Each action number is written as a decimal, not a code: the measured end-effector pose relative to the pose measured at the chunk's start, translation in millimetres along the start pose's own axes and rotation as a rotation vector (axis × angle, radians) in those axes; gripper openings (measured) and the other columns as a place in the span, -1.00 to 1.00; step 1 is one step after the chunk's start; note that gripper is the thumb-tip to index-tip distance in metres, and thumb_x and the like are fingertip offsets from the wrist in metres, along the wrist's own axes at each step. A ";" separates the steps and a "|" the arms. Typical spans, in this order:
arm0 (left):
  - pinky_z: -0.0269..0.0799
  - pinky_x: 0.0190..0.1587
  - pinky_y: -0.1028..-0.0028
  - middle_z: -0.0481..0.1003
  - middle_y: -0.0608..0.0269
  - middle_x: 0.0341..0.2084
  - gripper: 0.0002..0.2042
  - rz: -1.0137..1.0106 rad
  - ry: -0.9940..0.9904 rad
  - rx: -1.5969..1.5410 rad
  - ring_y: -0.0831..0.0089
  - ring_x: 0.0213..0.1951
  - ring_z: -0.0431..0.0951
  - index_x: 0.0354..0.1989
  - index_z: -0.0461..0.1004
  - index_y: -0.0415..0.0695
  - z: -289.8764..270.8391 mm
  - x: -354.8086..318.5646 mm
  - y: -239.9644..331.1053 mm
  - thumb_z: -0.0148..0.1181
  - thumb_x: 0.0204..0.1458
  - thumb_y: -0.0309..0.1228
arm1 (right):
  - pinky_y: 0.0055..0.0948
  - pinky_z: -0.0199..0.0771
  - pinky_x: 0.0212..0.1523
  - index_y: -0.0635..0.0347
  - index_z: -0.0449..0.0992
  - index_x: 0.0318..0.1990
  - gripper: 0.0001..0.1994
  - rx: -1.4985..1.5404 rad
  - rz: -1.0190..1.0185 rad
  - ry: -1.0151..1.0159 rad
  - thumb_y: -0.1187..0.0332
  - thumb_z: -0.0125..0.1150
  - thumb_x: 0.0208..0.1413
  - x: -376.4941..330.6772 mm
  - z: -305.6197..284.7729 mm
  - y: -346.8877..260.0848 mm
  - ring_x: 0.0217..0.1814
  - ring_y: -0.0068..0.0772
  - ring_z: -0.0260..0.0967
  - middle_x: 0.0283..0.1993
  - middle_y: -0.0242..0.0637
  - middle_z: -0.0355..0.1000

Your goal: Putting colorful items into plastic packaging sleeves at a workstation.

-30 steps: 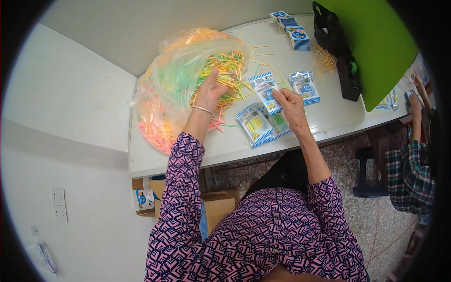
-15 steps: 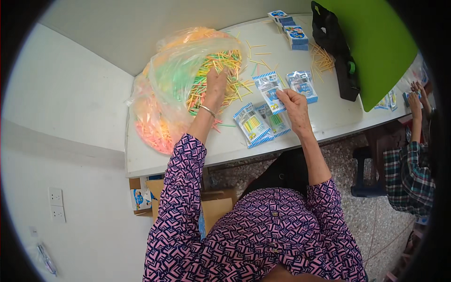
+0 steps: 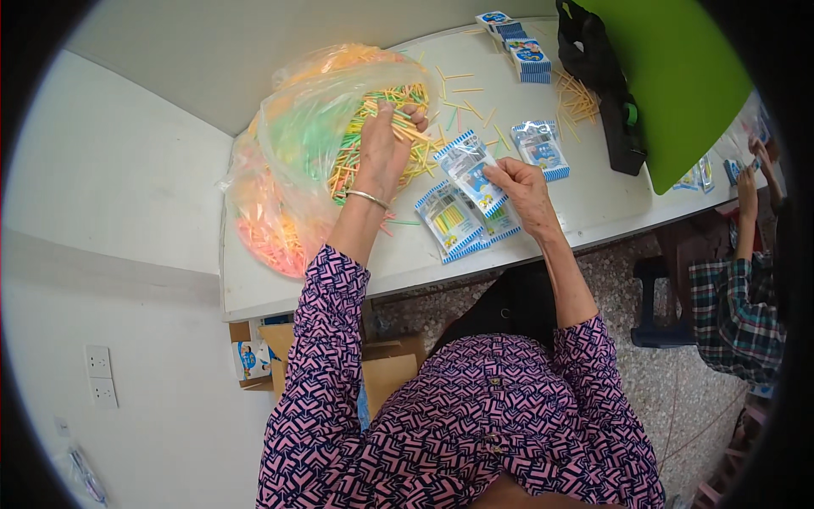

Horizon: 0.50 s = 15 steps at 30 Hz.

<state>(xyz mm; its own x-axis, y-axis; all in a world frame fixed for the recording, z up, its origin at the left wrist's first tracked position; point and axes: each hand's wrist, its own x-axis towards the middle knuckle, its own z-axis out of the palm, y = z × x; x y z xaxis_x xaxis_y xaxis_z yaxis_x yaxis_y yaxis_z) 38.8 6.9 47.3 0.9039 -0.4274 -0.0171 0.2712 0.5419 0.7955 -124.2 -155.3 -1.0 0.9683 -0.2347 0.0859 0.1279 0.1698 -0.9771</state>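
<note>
My left hand (image 3: 386, 153) is at the mouth of a large clear plastic bag (image 3: 292, 127), its fingers closed around a few pale yellow sticks (image 3: 409, 129). Thin coloured sticks (image 3: 348, 153) in yellow, green and pink fill the bag and spill from its opening. Between thumb and fingers, my right hand (image 3: 524, 191) pinches a small blue-and-white packet (image 3: 469, 167), tilted over the table. Beneath it lie filled packets (image 3: 449, 222) with a clear window showing sticks. A stack of flat packets (image 3: 541, 151) lies just beyond my right hand.
Loose sticks (image 3: 462, 89) are scattered on the white table (image 3: 297, 295), with another pile (image 3: 578, 100) farther right. Banded packet stacks (image 3: 530, 61) stand at the back. A black tape dispenser (image 3: 623, 136) stands beside a green divider (image 3: 687, 76). A co-worker's hands (image 3: 748, 187) are at far right.
My left hand has lifted slightly from the heap, with sticks now showing in its fingers. The packet in my right hand has shifted left and tilted over the filled packets.
</note>
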 end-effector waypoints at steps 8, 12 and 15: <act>0.49 -0.25 0.29 0.40 0.13 -0.44 -0.78 0.126 -0.076 0.071 0.29 -0.38 0.49 -0.25 0.22 -0.19 40.7 -31.7 2.8 -0.14 0.22 -0.26 | -0.68 0.07 -0.55 0.28 0.52 -0.39 -0.78 -0.026 -0.027 -0.046 0.27 0.14 0.10 -6.8 -6.1 0.9 -0.56 -0.80 0.07 -0.59 -0.60 0.27; 0.51 -0.27 0.30 0.40 0.15 -0.44 -0.78 0.110 -0.087 0.075 0.30 -0.39 0.50 -0.25 0.21 -0.18 47.2 -44.2 2.0 -0.13 0.21 -0.25 | -0.64 0.03 -0.57 0.27 0.48 -0.44 -0.79 -0.412 -0.137 -0.003 0.29 0.13 0.10 -10.2 -9.0 -7.8 -0.57 -0.77 0.02 -0.62 -0.57 0.21; 0.52 -0.27 0.30 0.41 0.15 -0.45 -0.79 0.058 -0.132 0.097 0.30 -0.40 0.51 -0.26 0.19 -0.16 46.5 -51.4 -10.9 -0.14 0.21 -0.25 | -0.68 0.05 -0.50 0.30 0.48 -0.41 -0.76 -0.361 -0.065 -0.035 0.27 0.11 0.12 -11.7 -9.0 -17.0 -0.50 -0.78 0.07 -0.56 -0.59 0.26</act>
<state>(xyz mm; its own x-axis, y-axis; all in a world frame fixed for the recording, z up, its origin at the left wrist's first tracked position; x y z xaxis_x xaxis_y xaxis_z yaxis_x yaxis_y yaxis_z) -26.0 -10.6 67.7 0.8640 -0.4924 0.1049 0.1810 0.4983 0.8479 -139.6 -164.0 12.9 0.9683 -0.1996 0.1502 0.1110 -0.1949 -0.9745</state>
